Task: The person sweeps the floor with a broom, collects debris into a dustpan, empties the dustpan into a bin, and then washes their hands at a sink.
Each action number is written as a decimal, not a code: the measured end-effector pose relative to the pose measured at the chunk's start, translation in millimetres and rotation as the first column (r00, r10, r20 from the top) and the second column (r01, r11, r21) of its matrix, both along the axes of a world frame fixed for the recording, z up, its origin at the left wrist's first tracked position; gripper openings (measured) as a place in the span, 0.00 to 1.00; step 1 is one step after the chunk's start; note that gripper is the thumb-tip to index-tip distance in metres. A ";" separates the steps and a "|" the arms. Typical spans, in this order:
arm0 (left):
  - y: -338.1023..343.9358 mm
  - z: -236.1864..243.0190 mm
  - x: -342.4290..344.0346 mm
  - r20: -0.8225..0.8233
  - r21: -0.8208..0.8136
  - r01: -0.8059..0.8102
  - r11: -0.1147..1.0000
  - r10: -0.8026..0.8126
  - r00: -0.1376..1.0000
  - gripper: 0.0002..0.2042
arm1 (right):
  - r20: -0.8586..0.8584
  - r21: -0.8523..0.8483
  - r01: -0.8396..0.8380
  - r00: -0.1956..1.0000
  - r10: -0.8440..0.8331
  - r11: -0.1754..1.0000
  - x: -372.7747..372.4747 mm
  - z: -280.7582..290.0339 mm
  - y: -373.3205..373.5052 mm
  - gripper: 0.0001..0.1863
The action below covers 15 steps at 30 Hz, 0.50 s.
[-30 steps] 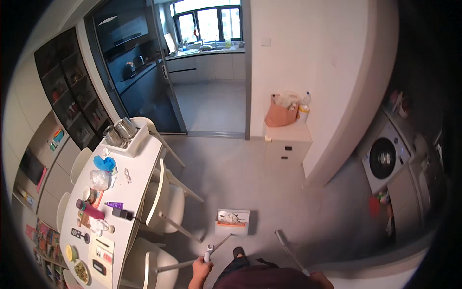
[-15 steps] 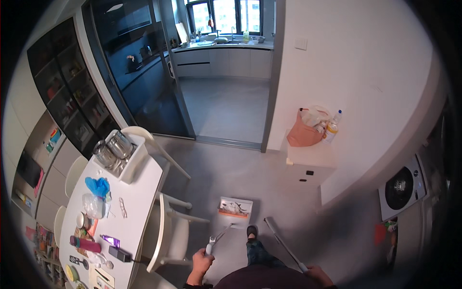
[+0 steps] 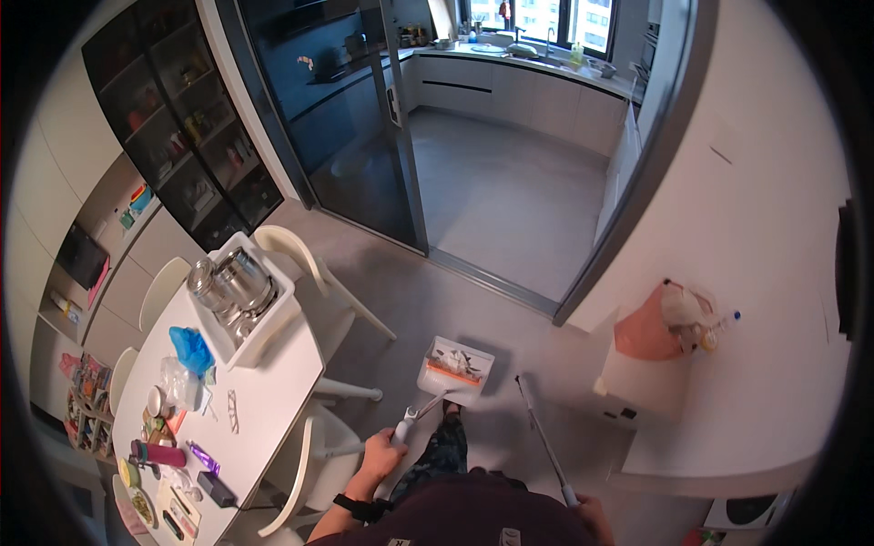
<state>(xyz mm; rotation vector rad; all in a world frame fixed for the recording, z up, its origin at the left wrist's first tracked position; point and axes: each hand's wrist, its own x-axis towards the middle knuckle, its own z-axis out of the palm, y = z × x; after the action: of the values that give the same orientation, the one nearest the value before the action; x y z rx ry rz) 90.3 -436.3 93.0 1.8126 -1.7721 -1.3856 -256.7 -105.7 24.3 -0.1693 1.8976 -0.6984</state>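
Note:
My left hand [image 3: 384, 452] is closed around the grip of a long-handled dustpan [image 3: 466, 394]. The white pan has an orange strip and is just ahead of my foot, with grey and white debris lying in it. Whether it touches the floor, I cannot tell. To the right, my right hand [image 3: 594, 520] grips the upper end of a long, thin broom [image 3: 549, 448]. The broom slants forward and away, its dark far end low over the grey floor, apart from the dustpan. Its bristles are too small to make out.
A white table [image 3: 273, 400] at left holds a white bin [image 3: 293, 305] of metal canisters, a blue bag and a bottle. White chairs [image 3: 309, 464] jut toward my left arm. Ahead, a sliding glass door [image 3: 364, 173] borders the kitchen. An orange bag [image 3: 642, 328] sits on a low cabinet at right.
My view has turned right and moved closer to the kitchen doorway. The dustpan and the broom have travelled forward with me, both still held. Debris remains in the pan.

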 end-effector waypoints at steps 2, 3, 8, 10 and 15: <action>-41.1 -3.5 -19.4 0.015 -0.004 0.025 1.000 -0.025 1.000 0.19 | -0.049 -0.010 -0.054 0.997 0.053 0.999 -20.6 -2.4 -40.5 0.20; -61.7 -6.0 -27.6 0.032 -0.015 0.057 0.998 -0.057 0.998 0.19 | -0.067 -0.044 -0.079 0.995 0.076 0.996 -32.2 -3.1 -63.8 0.19; -173.9 -6.3 -81.7 -0.016 -0.017 0.071 0.997 -0.072 0.997 0.18 | -0.298 0.098 -0.240 0.919 0.258 0.966 -68.0 41.9 -194.1 0.14; -211.2 6.8 -96.6 -0.078 0.029 0.036 0.999 -0.033 0.996 0.16 | -0.142 0.092 0.043 0.989 -0.029 0.995 -67.6 104.9 -270.5 0.11; -307.4 23.7 -151.3 -0.061 0.027 0.060 0.998 -0.058 0.996 0.13 | 0.014 0.033 0.188 0.982 -0.189 0.982 -117.6 125.0 -365.9 0.14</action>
<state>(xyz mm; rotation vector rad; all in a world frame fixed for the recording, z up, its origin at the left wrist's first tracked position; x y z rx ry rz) -61.0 -743.7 116.6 1.7266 -1.7973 -1.4795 -374.2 -471.5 149.2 0.0369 1.9238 -0.7941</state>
